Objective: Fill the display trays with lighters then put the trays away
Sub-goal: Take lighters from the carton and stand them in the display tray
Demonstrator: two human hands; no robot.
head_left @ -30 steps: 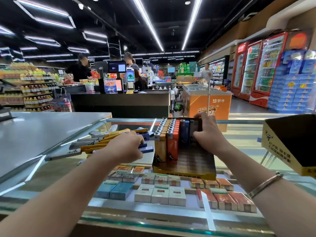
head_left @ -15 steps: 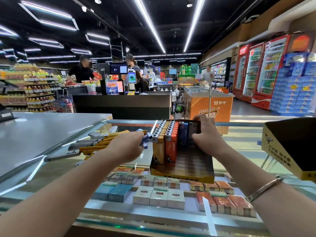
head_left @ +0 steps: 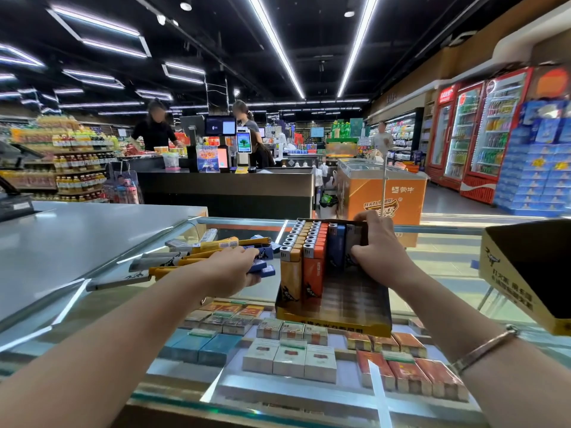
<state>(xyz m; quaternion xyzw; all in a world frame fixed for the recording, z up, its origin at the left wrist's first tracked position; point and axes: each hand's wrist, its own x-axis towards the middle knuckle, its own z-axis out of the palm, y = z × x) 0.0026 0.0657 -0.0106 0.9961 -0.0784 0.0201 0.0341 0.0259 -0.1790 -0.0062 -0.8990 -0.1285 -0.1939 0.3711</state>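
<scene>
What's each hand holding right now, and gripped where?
Left hand grips loose blue lighters from the pile, around their near ends. Right hand holds the grey lighters upright in the display tray, fingers over their tops.

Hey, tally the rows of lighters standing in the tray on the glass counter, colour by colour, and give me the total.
Yellow rows: 1
Orange rows: 1
Blue rows: 1
Grey rows: 1, partly behind the right hand
Total: 4 rows in the tray
</scene>
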